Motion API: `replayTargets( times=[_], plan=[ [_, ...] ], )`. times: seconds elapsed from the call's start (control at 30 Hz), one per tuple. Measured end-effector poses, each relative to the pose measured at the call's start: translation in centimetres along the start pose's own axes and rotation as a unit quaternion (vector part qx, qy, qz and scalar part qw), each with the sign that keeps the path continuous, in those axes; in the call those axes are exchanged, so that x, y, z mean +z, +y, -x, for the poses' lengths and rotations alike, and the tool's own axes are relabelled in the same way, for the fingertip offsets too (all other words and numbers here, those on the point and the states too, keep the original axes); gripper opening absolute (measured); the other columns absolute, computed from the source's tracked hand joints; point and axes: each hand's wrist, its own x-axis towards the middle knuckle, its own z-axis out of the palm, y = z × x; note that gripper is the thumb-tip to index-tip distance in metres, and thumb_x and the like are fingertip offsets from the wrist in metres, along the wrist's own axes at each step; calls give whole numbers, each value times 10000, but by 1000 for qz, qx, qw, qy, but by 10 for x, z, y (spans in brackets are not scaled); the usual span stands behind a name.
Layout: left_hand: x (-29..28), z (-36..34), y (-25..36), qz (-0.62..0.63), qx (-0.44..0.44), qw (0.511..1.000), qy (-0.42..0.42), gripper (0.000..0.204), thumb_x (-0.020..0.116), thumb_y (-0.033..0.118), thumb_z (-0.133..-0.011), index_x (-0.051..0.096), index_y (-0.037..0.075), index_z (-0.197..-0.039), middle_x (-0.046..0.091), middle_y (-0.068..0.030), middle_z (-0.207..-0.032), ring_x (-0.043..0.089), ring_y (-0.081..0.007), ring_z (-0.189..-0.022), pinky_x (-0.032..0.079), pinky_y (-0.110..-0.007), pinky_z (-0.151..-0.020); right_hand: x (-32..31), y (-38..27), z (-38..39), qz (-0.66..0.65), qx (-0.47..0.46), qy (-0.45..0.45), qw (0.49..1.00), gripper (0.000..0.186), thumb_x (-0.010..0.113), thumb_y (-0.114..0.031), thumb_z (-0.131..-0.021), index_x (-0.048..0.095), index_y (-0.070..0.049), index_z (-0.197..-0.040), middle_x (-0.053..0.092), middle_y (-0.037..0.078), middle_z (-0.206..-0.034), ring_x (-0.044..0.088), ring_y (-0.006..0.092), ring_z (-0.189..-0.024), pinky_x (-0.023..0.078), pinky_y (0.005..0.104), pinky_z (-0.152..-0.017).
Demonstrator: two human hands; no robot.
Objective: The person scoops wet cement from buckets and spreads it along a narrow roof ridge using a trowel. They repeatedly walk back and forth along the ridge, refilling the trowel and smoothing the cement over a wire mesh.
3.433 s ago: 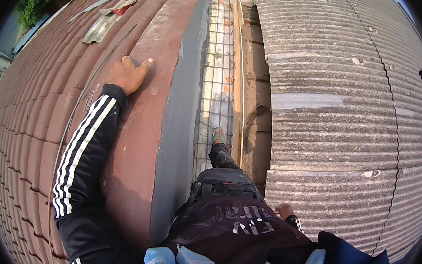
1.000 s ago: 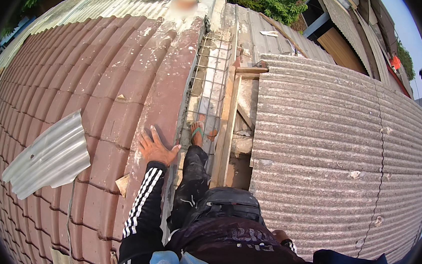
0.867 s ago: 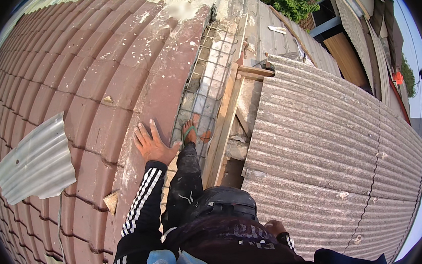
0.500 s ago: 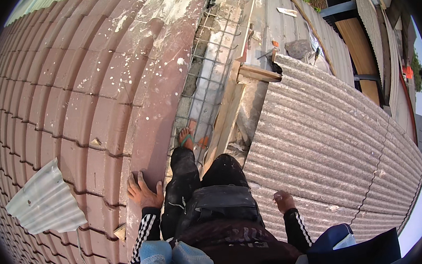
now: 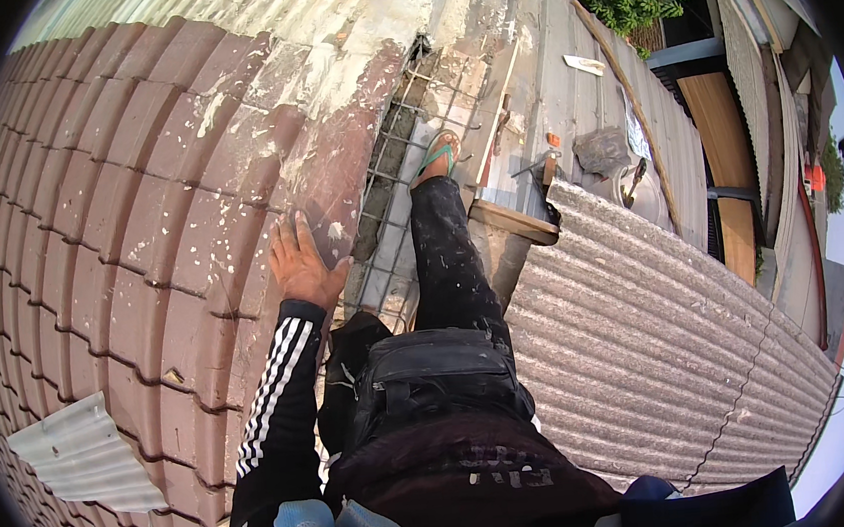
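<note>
My left hand (image 5: 304,269) lies flat on the edge of the reddish-brown tiled roof (image 5: 165,246), fingers stretched out and pointing away from me, holding nothing. Right beside it runs a narrow gutter-like gap with a rusty steel bar mesh (image 5: 374,207) over it. One foot in a green-strapped flip-flop (image 5: 442,151) stands at the far part of this gap, its leg stretched forward. My other leg is bent close to the body, its foot hidden. My right hand is out of sight.
Grey corrugated sheets (image 5: 650,344) slope down on the right. A short wooden beam (image 5: 514,222) juts at their upper corner. Beyond sit a grey lump (image 5: 601,151) and a long pole (image 5: 625,95). A loose corrugated scrap (image 5: 88,458) lies on the tiles at left.
One leg has stepped forward along the mesh. My left hand has moved farther up the tile edge and rests flat there. My right hand has dropped out of view.
</note>
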Motion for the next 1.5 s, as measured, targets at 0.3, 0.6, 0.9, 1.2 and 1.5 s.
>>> replayTargets(
  times=[0.3, 0.6, 0.9, 1.2, 1.5],
  plan=[
    [64, -308, 186, 40, 30, 998, 44, 1071, 837, 444, -793, 327, -69, -1583, 276, -319, -1660, 188, -471, -1580, 186, -593, -1265, -457, -185, -117, -187, 100, 12, 977, 231, 676, -306, -955, 764, -105, -1029, 787, 104, -849, 763, 284, -768, 595, 407, -751],
    [66, -764, 398, -25, 294, 954, 60, 810, 747, 347, -902, 428, -8, -1558, 430, -253, -1602, 312, -406, -1550, 271, -473, -1271, -726, -332, -206, -285, -115, 157, 938, 181, 645, -188, -1015, 720, -62, -1121, 772, 138, -986, 752, 322, -961, 575, 401, -865],
    [143, -882, 445, -230, 125, 965, -5, 1104, 660, 612, -910, 173, -45, -1652, 132, -282, -1726, 67, -440, -1617, 36, -576, -1305, -713, -269, -191, -254, 146, 48, 955, 268, 681, -330, -959, 750, -93, -1061, 785, 131, -841, 773, 278, -767, 599, 397, -719],
    [119, -891, 452, -147, 112, 982, -39, 1028, 678, 504, -915, 207, -48, -1642, 121, -285, -1728, 28, -453, -1618, 23, -599, -1301, -730, -261, -190, -301, 235, -78, 921, 318, 706, -369, -977, 722, -86, -1121, 794, 79, -859, 738, 162, -696, 586, 355, -635],
    [116, -904, 446, -41, 102, 993, -34, 973, 718, 459, -865, 332, -69, -1586, 190, -313, -1698, 102, -495, -1595, 73, -629, -1294, -1166, -507, -394, -162, -147, 267, 938, 195, 736, -263, -944, 707, -118, -1072, 762, 180, -970, 752, 387, -895, 593, 481, -781]
  ],
)
